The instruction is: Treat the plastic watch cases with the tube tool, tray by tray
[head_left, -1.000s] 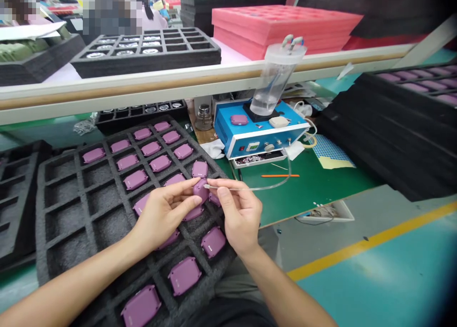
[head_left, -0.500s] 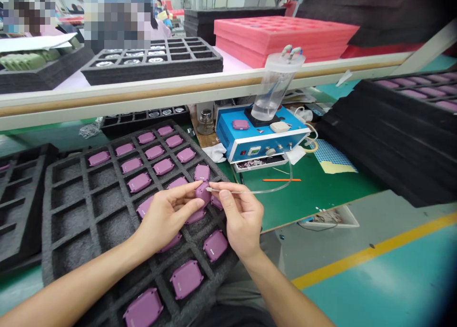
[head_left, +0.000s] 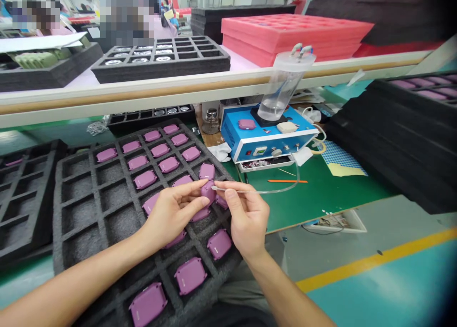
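Observation:
My left hand (head_left: 170, 215) pinches a small purple case (head_left: 208, 191) between thumb and fingers, just above a black foam tray (head_left: 85, 208). My right hand (head_left: 247, 216) is closed on a thin clear tube (head_left: 264, 191) whose metal tip touches the purple case. The tube curves back to a blue box machine (head_left: 266, 136) with a clear jar (head_left: 282, 86) on top. Several more purple cases (head_left: 159, 151) lie in the tray's pockets, under and around both hands.
A white shelf rail (head_left: 178, 86) runs across above, carrying black trays and stacked pink foam (head_left: 293, 32). Black foam stacks (head_left: 400, 132) stand at the right, another black tray (head_left: 21, 193) at the left. An orange stick (head_left: 287, 181) lies on the green mat (head_left: 314, 189).
Both hands keep the same grip with the tube tip on the purple case. Only the view has drifted a little, shifting everything slightly to the right.

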